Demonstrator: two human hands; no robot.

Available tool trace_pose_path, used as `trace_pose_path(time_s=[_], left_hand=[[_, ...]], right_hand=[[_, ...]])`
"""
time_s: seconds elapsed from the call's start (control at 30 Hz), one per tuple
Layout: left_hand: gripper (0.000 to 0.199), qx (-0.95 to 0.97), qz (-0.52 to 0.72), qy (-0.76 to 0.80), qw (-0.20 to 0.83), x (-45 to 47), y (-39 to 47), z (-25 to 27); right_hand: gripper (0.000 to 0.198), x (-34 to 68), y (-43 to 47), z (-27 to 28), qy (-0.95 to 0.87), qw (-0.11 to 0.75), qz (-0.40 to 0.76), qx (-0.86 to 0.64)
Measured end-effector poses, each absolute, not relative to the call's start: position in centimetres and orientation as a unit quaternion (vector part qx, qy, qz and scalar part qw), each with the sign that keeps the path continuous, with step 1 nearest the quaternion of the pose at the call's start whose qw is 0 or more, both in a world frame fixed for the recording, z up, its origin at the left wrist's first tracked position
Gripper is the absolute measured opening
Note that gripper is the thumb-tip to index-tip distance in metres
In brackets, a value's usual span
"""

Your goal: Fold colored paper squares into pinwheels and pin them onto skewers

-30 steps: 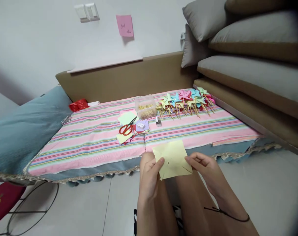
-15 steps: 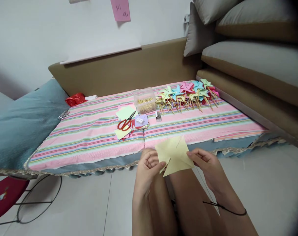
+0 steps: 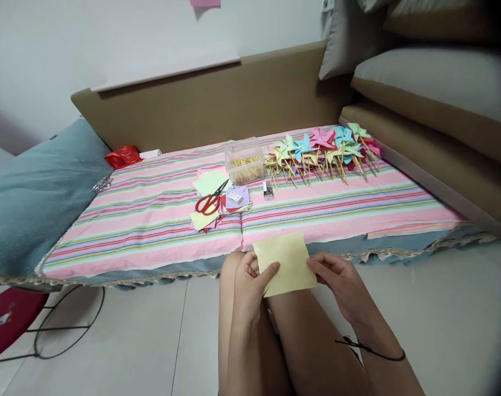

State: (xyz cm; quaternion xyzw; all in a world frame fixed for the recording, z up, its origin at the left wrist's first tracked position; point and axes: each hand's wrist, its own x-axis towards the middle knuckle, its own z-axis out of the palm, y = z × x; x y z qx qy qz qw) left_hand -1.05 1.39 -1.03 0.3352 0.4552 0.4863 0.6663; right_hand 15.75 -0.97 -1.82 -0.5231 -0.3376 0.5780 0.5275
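Observation:
Above my knees I hold a square sheet of pale yellow paper (image 3: 289, 267), roughly flat. My left hand (image 3: 252, 280) pinches its left side, thumb on top and fingers beneath. My right hand (image 3: 333, 272) grips the right edge between thumb and fingers. The cuts seen in the sheet earlier are hard to make out now. Beyond it on the striped cloth lie red-handled scissors (image 3: 209, 203), resting on coloured paper squares (image 3: 203, 220), and a small white box (image 3: 235, 197) on a purple square.
A clear plastic box (image 3: 245, 165) of thin wooden sticks stands behind the papers. Many finished paper pinwheels (image 3: 322, 140) are heaped to its right. A small dark-and-white box (image 3: 268, 191) lies in front. A red plastic bag (image 3: 122, 157) sits far left; stacked cushions (image 3: 432, 77) rise at right.
The yellow sheet has moved slightly left and lies flatter, its cut corners pressed together. My left thumb has shifted further onto it. The view has tilted down a little.

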Motion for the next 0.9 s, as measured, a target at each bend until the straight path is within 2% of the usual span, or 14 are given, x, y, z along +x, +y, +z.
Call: trace_pose_path(time_s=[0.1,0.2,0.33,0.47,0.57,0.73,0.9], left_hand=[[0.041,0.315,0.475,0.487,0.662,-1.3,1.8,-1.0],[0.044,0.314,0.468,0.5,0.658,-1.8,2.2,-0.8],[0.045,0.33,0.439,0.49,0.677,-2.1,2.6,-1.3],[0.039,0.338,0.421,0.473,0.697,-1.5,2.7,-2.2],[0.04,0.336,0.413,0.469,0.705,-0.6,2.8,-2.3],[0.041,0.338,0.414,0.463,0.707,0.6,2.7,-1.7],[0.038,0.352,0.417,0.451,0.707,0.7,2.3,-1.3]], right_hand=[[0.023,16.0,-0.7,-2.4,-0.36,0.525,0.572,-0.517],[0.037,16.6,-0.4,-2.9,-0.417,0.525,0.57,-0.475],[0.017,17.3,-0.3,-3.3,-0.509,0.478,0.548,-0.461],[0.017,17.6,-0.6,-3.2,-0.493,0.46,0.559,-0.483],[0.018,17.4,-0.7,-3.1,-0.478,0.476,0.542,-0.501],[0.021,16.2,-0.8,-3.0,-0.382,0.554,0.51,-0.536],[0.024,15.6,-0.9,-2.7,-0.362,0.554,0.511,-0.549]])
